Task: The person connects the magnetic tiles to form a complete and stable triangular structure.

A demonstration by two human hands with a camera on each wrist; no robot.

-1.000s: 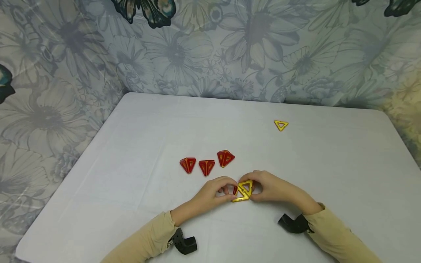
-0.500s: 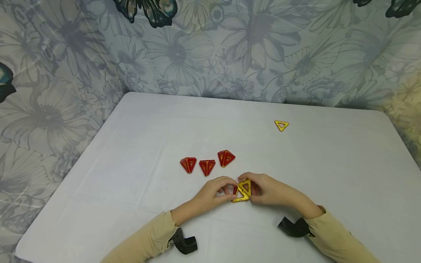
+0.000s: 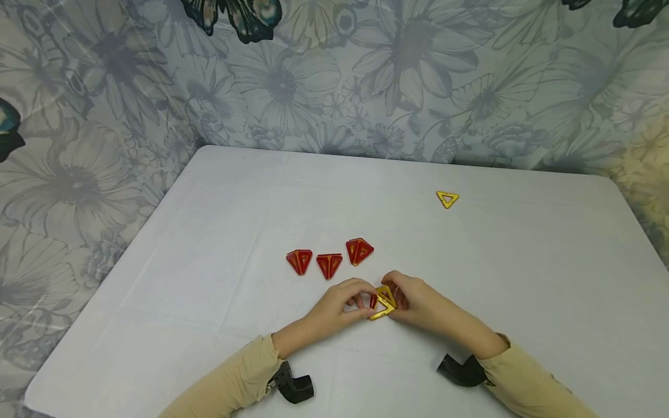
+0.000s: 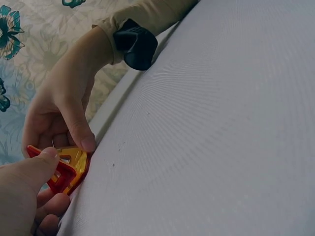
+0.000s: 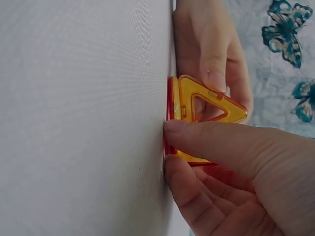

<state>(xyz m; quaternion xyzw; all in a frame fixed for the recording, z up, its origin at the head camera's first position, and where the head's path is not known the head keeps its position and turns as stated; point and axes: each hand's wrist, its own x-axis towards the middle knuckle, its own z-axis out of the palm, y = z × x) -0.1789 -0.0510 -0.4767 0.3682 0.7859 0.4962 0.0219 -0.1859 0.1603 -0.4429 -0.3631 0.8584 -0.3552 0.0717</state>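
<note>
Both hands hold a small build of triangular magnetic tiles, yellow (image 3: 383, 314) and red, low over the white table. In the head view my left hand (image 3: 337, 306) pinches its left side, where a red tile (image 3: 373, 301) shows by the fingers. From the right, my right hand (image 3: 420, 299) grips it with thumb and fingers. The right wrist view shows a yellow triangle (image 5: 227, 109) leaning up from a tile edged in red, the right thumb (image 5: 206, 137) across it. In the left wrist view the left thumb (image 4: 42, 164) presses a red tile (image 4: 63, 183).
Beyond the hands stand three small red pyramids (image 3: 299, 262) in a loose row. A single yellow triangle tile (image 3: 447, 193) lies near the back of the white table (image 3: 235, 203). A flowered wall covering (image 3: 313, 87) runs behind and on the left.
My right hand has shifted slightly left and turned, and the yellow tile on its side has tipped inward toward the other yellow tile. The left hand stays almost still.
</note>
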